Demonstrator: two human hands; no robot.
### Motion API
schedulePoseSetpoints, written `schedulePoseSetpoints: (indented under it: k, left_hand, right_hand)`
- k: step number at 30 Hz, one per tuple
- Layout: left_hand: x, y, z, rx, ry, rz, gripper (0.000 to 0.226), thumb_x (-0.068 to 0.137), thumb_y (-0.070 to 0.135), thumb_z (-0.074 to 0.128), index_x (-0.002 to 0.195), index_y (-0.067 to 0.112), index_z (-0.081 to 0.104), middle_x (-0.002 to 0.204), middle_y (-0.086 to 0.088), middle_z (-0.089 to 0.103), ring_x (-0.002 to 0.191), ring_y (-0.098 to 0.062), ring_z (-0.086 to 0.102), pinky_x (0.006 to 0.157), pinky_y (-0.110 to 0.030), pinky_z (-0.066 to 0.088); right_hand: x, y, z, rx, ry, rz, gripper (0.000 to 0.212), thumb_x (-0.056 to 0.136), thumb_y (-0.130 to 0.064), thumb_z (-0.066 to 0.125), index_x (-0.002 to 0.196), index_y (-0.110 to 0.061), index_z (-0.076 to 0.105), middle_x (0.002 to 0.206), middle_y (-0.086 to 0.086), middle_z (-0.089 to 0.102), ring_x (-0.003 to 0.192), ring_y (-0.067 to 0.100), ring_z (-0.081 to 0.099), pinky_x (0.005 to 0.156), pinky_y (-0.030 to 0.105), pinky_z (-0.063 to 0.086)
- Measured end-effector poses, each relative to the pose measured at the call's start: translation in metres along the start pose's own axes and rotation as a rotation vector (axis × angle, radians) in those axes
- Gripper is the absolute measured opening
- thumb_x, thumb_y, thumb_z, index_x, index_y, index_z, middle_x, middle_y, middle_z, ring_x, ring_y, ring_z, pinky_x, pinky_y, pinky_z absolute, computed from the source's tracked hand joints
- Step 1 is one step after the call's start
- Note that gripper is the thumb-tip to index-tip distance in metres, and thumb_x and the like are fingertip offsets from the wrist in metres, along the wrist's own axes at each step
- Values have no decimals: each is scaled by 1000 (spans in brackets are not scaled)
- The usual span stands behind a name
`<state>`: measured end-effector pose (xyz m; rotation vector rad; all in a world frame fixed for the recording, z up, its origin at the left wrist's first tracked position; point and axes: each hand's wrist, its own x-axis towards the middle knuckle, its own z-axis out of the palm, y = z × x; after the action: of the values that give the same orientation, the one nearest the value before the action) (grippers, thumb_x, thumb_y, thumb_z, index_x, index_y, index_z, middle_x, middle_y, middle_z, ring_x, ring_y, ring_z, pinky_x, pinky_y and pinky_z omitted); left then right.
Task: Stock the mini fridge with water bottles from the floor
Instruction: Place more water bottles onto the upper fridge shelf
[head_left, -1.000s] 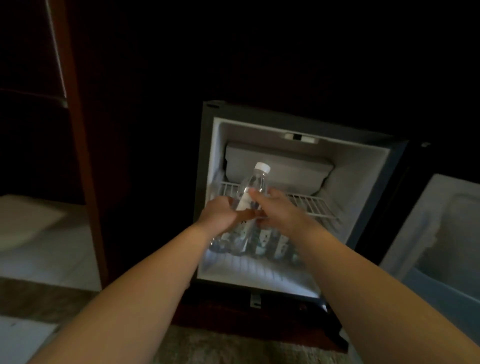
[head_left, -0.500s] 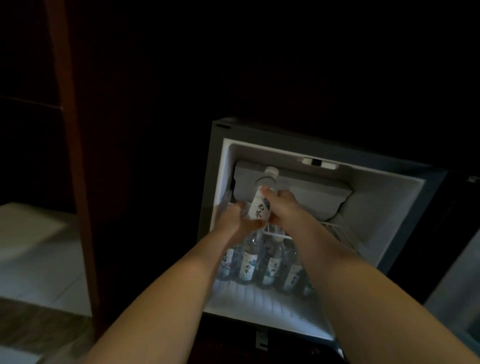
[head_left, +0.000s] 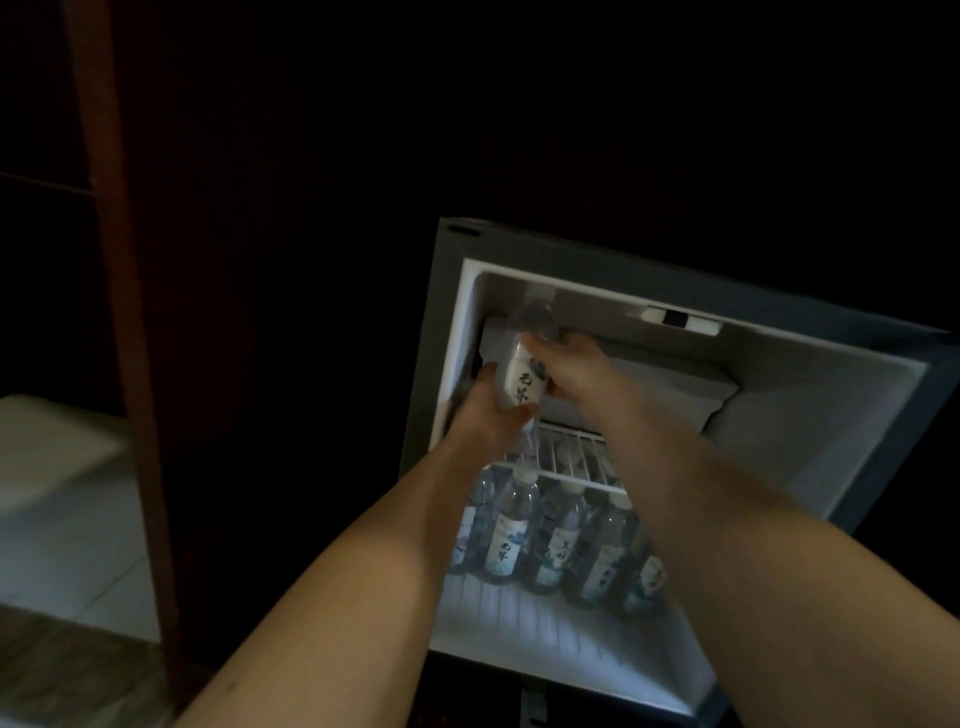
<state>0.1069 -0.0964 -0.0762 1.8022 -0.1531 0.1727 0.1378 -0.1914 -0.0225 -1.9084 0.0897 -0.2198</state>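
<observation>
The mini fridge (head_left: 779, 415) stands open in a dark cabinet, lit inside. I hold a clear water bottle (head_left: 523, 382) with a white label upright at the upper left of the fridge, above the wire shelf (head_left: 571, 454) and in front of the freezer box (head_left: 665, 384). My left hand (head_left: 485, 410) grips its lower part and my right hand (head_left: 563, 366) wraps its upper right side. The cap end is blurred near the fridge ceiling. Several labelled bottles (head_left: 511, 535) stand in a row on the fridge floor.
A wooden cabinet post (head_left: 124, 312) runs down the left. Pale floor tiles (head_left: 62, 519) lie at the far left, with a rug edge (head_left: 62, 670) at the bottom left. The fridge's bare white floor (head_left: 545, 634) shows in front of the bottles.
Both hands have lifted the bottle higher and deeper into the upper left of the fridge. The view has moved closer and tilted down, so the bottom row of bottles shows fully.
</observation>
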Motion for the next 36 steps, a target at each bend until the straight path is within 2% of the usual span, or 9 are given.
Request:
schedulePoseSetpoints:
  k: [5,7,11,18,23,27,32,34,36]
  left_hand:
    - [6,-10,5,-11,78,35,55,89,12,60,138,17,36,127,-9,55,117,-22,54,81,-25,43]
    - [9,-18,9,75,132,43,62,90,14,56,144,22,27,134,-8,51,122,-23,51,94,-30,46]
    - [2,-33,20,121,196,67,67,95,13,46,150,28,11,148,-5,37,135,-21,39,113,-37,33]
    - [-3,-42,23,78,267,128,60,95,8,44,149,19,19,153,-4,31,141,-17,30,117,-38,27]
    - [-20,-41,24,50,267,151,55,96,5,42,148,12,25,153,-7,31,142,-18,29,117,-37,26]
    - [-39,-39,18,14,280,162,47,95,1,41,140,10,38,143,-7,45,134,-19,42,113,-34,34]
    - [-57,-44,13,46,334,290,33,92,1,44,122,7,57,117,-10,63,110,-20,58,99,-37,47]
    - [-68,-45,14,11,274,249,26,92,5,46,113,3,61,107,-14,66,98,-22,62,92,-38,50]
    - [-84,-46,18,-25,226,213,23,92,10,48,108,3,63,101,-14,68,93,-22,63,87,-36,51]
  right_hand:
    - [4,6,6,-72,9,-131,23,87,-29,64,105,-15,58,115,15,66,107,30,63,95,48,51]
    - [4,9,10,-94,59,-179,30,88,-25,63,114,-11,56,117,15,64,108,30,62,95,44,51]
    - [1,17,17,-90,157,-296,41,88,-22,64,125,-9,51,123,12,61,112,26,59,83,25,44]
    - [-8,18,28,-46,149,-323,43,90,-22,60,129,-10,47,127,11,58,111,21,58,85,26,44]
    - [-16,8,31,-107,111,-248,49,93,-24,56,137,-13,38,132,10,54,121,26,53,85,24,38]
    - [-30,11,26,-142,-1,-163,48,93,-23,56,135,-17,33,135,10,51,120,28,54,90,32,43]
    - [-53,32,2,-180,32,-112,63,94,-27,55,147,-19,22,138,8,50,118,28,56,99,38,48]
    - [-68,46,-9,-157,17,-101,52,94,-21,54,142,-14,35,121,11,60,100,27,63,84,38,56]
    - [-85,64,-19,-157,-2,-90,39,94,-17,54,132,-8,47,108,11,61,84,22,64,65,26,55]
